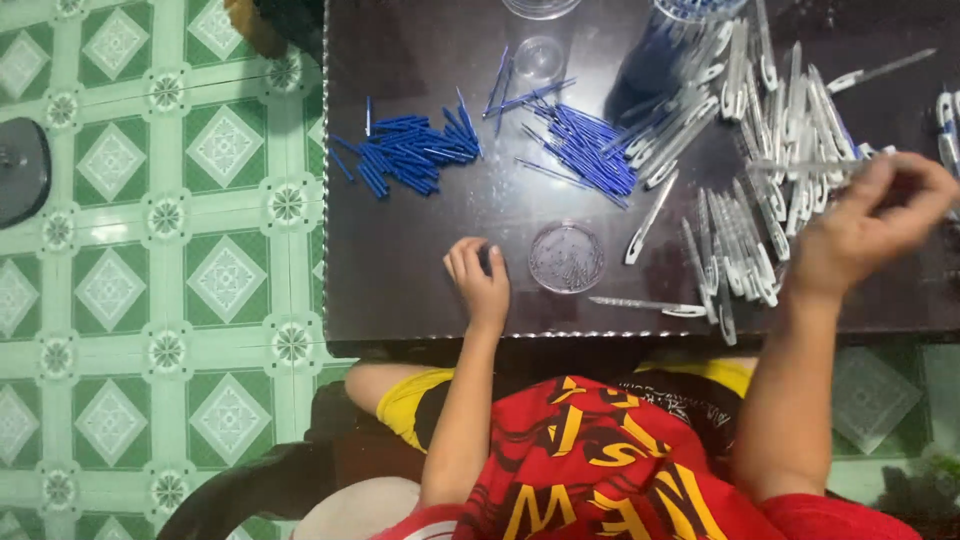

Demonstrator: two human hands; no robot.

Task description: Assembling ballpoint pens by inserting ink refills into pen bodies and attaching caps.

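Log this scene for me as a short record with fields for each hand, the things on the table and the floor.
surface: dark glossy table
left hand: left hand rests curled on the table, beside the small round clear dish; holding anything: cannot tell
right hand: right hand raised over the pile of clear pen barrels, blurred, fingers pinched on one barrel
blue parts: two heaps of blue refills, left of the barrels
far edge: clear cup
floor: green patterned tiles
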